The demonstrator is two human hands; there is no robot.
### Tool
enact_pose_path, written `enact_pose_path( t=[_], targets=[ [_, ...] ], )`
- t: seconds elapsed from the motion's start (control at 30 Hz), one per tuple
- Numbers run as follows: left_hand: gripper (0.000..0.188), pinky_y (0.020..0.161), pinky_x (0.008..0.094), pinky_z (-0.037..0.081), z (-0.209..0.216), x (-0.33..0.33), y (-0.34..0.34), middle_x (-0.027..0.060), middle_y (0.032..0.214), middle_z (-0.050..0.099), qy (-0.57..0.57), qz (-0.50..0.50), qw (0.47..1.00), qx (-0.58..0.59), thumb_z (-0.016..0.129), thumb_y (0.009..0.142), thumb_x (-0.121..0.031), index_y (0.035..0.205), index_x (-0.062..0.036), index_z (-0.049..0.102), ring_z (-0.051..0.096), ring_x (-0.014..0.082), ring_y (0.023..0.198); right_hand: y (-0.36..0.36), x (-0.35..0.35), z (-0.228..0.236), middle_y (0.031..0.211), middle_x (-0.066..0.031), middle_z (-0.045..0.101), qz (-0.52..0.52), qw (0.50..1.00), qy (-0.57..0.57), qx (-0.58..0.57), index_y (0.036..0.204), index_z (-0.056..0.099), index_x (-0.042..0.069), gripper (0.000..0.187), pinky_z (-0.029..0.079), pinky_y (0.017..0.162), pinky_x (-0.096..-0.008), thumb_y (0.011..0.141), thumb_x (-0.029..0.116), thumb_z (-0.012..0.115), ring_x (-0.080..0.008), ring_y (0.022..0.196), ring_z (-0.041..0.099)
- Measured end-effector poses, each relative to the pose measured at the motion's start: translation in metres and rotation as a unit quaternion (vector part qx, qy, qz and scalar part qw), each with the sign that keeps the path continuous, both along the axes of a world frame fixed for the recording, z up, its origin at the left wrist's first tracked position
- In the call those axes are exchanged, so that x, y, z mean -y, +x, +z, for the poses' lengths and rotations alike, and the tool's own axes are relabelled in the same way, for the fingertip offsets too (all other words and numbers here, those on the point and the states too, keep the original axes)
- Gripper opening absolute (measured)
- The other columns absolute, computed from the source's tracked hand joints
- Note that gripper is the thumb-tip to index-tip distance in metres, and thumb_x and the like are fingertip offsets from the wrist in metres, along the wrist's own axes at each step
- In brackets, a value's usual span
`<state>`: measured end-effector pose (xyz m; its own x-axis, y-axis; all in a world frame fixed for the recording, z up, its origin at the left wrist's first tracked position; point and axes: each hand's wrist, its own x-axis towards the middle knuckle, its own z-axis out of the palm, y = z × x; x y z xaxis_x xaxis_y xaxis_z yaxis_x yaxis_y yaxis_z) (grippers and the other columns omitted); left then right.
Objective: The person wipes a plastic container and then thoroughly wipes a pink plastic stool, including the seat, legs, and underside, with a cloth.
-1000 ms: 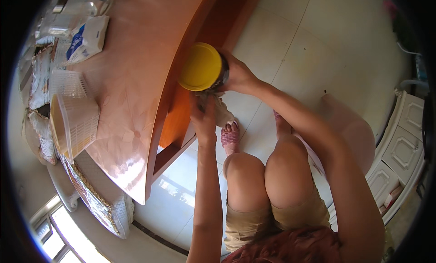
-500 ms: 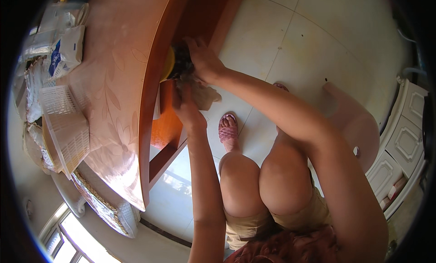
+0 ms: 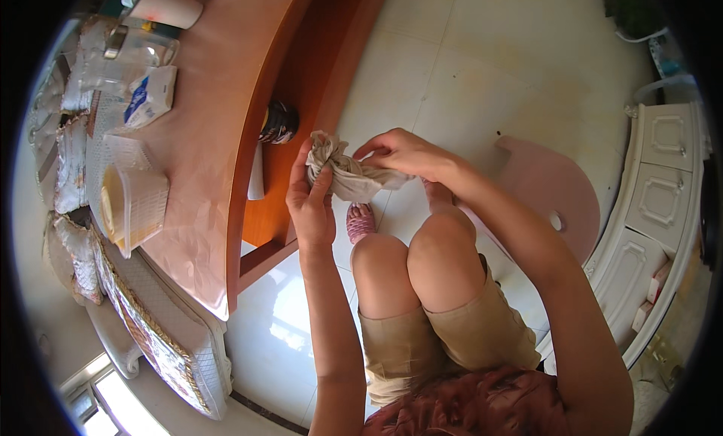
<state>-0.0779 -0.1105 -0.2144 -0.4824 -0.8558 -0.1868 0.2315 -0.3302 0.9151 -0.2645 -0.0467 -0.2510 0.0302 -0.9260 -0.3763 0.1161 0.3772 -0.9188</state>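
A crumpled beige cloth (image 3: 354, 181) is held up in front of the wooden table, above my knees. My left hand (image 3: 310, 208) grips its bunched left end, with the thumb in front and the fingers behind. From the right, my right hand (image 3: 407, 154) has bent fingers closed on the cloth's upper edge; the fingertips are partly hidden in the folds. Just beyond my left hand, a dark round container (image 3: 279, 123) rests on the shelf under the tabletop, and neither hand touches it.
On the tabletop (image 3: 197, 165) at left are a white plastic basket (image 3: 139, 202), a tissue pack (image 3: 151, 97), a clear jug (image 3: 143, 48) and a pale cup (image 3: 169, 5). A pink stool (image 3: 550, 199) stands at right, before white cabinets (image 3: 651, 199). Cushioned seating (image 3: 162, 323) lies at lower left.
Both hands have drawn back from the dark container, bringing the cloth nearer to me. The container stays on the shelf, now uncovered. My view has shifted slightly.
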Motion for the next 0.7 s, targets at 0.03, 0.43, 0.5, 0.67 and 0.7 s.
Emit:
enact_pose_path(
  t=[0.03,0.43,0.5,0.67,0.7],
  targets=[
    [0.048,0.105,0.0335,0.043,0.010,-0.006,0.003,0.0151,0.138,0.052,-0.009,-0.002,1.000,-0.007,0.053,0.093,0.005,0.141,0.0047,0.042,0.054,0.0201,0.123,-0.006,-0.013,0.014,0.107,-0.0116,0.070,0.015,0.999,0.000,-0.031,0.117,0.068,0.001,0.029,0.050,0.086,-0.0286,0.095,0.019,0.061,-0.0155,0.099,0.064],
    [0.022,0.063,0.0216,0.048,0.116,-0.128,0.022,0.0007,0.083,0.068,-0.293,0.076,0.923,0.238,0.072,0.091,-0.017,0.101,0.0012,0.065,0.060,0.0065,0.073,0.028,-0.199,0.156,0.094,-0.0064,0.067,-0.261,0.946,-0.125,0.142,0.105,0.066,-0.003,0.036,0.049,0.069,-0.0255,0.082,0.023,0.076,-0.0123,0.079,0.061],
    [0.021,0.061,0.0215,0.048,0.132,-0.159,0.027,0.0003,0.086,0.068,-0.197,0.033,0.973,0.115,0.068,0.094,-0.020,0.100,-0.0004,0.065,0.060,0.0066,0.074,0.065,-0.218,0.178,0.109,-0.0082,0.064,-0.317,0.922,-0.191,0.116,0.118,0.060,-0.003,0.042,0.052,0.077,-0.0257,0.087,0.023,0.072,-0.0148,0.084,0.063],
    [0.030,0.068,0.0233,0.052,0.169,-0.235,0.027,0.0059,0.100,0.068,-0.126,-0.112,0.983,-0.071,0.056,0.100,-0.022,0.121,0.0003,0.057,0.066,0.0119,0.082,0.105,-0.262,0.217,0.115,-0.0069,0.062,-0.309,0.897,-0.300,0.100,0.129,0.051,0.001,0.048,0.052,0.083,-0.0278,0.088,0.015,0.071,-0.0140,0.096,0.062],
    [0.030,0.068,0.0233,0.052,0.174,-0.242,0.030,0.0059,0.100,0.068,-0.124,-0.112,0.983,-0.075,0.056,0.100,-0.022,0.121,0.0003,0.057,0.066,0.0119,0.082,0.108,-0.271,0.224,0.115,-0.0070,0.061,-0.336,0.897,-0.282,0.059,0.127,0.050,0.001,0.046,0.052,0.085,-0.0285,0.088,0.013,0.072,-0.0144,0.098,0.062]
  ],
)
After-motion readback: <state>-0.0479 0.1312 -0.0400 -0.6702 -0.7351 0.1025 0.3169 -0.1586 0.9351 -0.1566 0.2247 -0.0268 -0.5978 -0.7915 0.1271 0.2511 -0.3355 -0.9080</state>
